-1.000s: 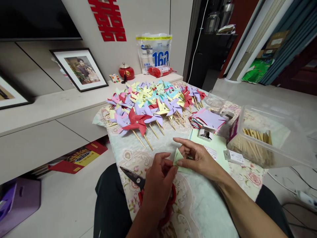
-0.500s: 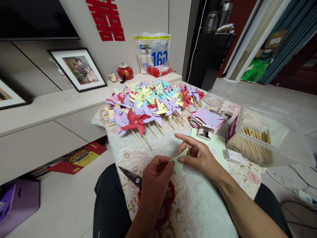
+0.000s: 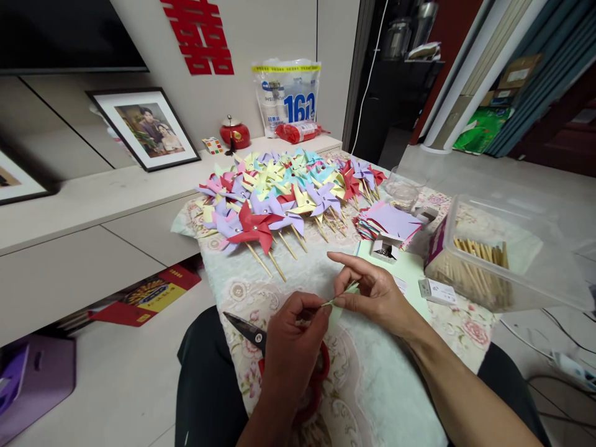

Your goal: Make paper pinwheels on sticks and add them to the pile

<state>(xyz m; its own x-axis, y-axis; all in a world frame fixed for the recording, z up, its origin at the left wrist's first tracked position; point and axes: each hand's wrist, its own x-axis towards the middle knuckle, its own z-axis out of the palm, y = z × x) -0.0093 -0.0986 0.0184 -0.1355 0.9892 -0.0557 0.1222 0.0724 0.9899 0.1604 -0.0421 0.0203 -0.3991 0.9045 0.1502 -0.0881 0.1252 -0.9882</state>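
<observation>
A small folded piece of pale green paper (image 3: 342, 292) is pinched between both hands, seen nearly edge-on. My left hand (image 3: 295, 347) grips its near end with thumb and fingertips. My right hand (image 3: 372, 292) holds the other end, forefinger stretched out to the left. Both hands hover just above the flowered tablecloth (image 3: 372, 385). Red-handled scissors (image 3: 254, 335) lie on the cloth under my left hand, blades pointing left.
A heap of coloured paper pinwheels on wooden sticks (image 3: 284, 192) covers the far table. A stack of paper squares (image 3: 391, 220), a small stapler (image 3: 384, 248) and a clear box of sticks (image 3: 484, 267) lie to the right. A low cabinet (image 3: 93, 205) stands left.
The green paper has turned from a flat triangle facing me to nearly edge-on between my fingertips. Both hands stayed in about the same place.
</observation>
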